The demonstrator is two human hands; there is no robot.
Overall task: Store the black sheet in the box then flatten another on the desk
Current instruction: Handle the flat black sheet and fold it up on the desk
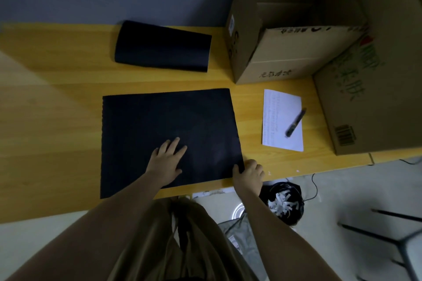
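A flat black sheet (164,125) lies on the yellow wooden desk (57,98) in front of me. My left hand (167,157) rests on its near middle with the fingers spread and straight. My right hand (249,174) pinches the sheet's near right corner, thumb on top and fingers curled at the edge. A second black sheet (163,45), curled into a loose roll, lies farther back on the desk. An open cardboard box (285,50) stands at the back right, beside the rolled sheet.
A larger cardboard box (370,89) stands at the far right. A white paper (282,118) with a dark pen (295,122) on it lies between the sheet and that box. Below the desk edge are a black bin of paper shreds (285,203) and a chair leg frame (388,235).
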